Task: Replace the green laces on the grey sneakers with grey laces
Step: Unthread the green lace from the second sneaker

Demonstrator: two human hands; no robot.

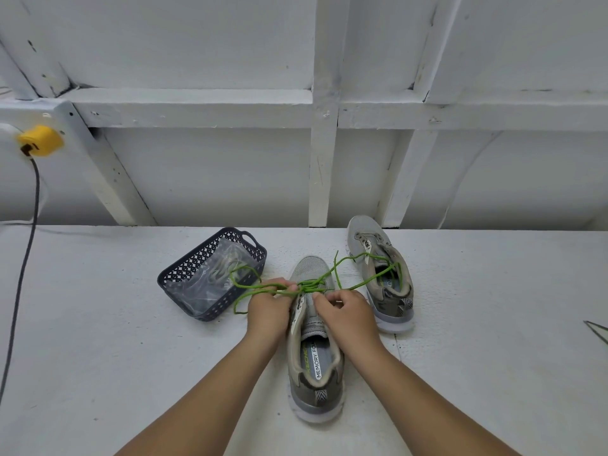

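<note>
A grey sneaker (pixel 312 357) lies in front of me, toe pointing away, with a green lace (pixel 311 284) threaded only through its front eyelets. My left hand (pixel 268 311) pinches the lace at the sneaker's left side. My right hand (pixel 345 311) is curled at the right eyelets, fingertips on the lace. Loose green lace ends trail left toward the basket and right across the second grey sneaker (pixel 383 274), which stands behind and to the right. Grey laces (pixel 222 269) lie inside a clear bag in the basket.
A dark perforated plastic basket (pixel 179 273) sits left of the sneakers on the white table (pixel 98 340). A black cable (pixel 23 274) hangs from a yellow plug (pixel 41 140) at the far left. White wall framing rises behind the table.
</note>
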